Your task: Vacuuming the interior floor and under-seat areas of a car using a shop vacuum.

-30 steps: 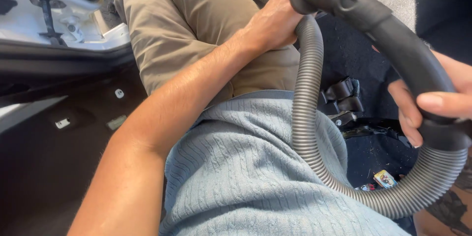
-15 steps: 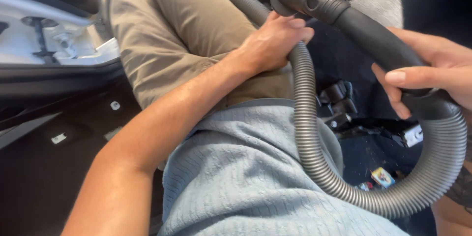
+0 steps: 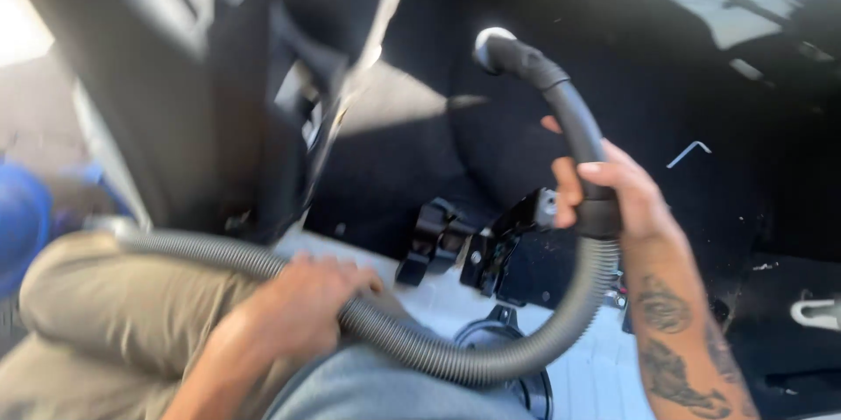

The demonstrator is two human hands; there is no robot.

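My right hand (image 3: 624, 199) grips the curved black handle tube of a vacuum (image 3: 569, 113); its open nozzle end (image 3: 491, 42) points up and away over dark car carpet (image 3: 666, 61). The grey ribbed hose (image 3: 526, 345) loops down from that handle and runs left across my lap. My left hand (image 3: 302, 306) is closed around the hose near my knee, which is in tan trousers (image 3: 105, 315). A tattoo marks my right forearm (image 3: 674, 359).
A dark car seat side and trim (image 3: 219, 96) rise on the left. Black seat-rail brackets (image 3: 477, 240) sit on the floor under the hose loop. A small metal hex key (image 3: 688, 153) lies on the carpet at right. Blue object (image 3: 22, 218) at far left edge.
The view has swung toward the car floor. My right hand has lifted the handle tube upright, and my left hand has slid along the hose to lower left.
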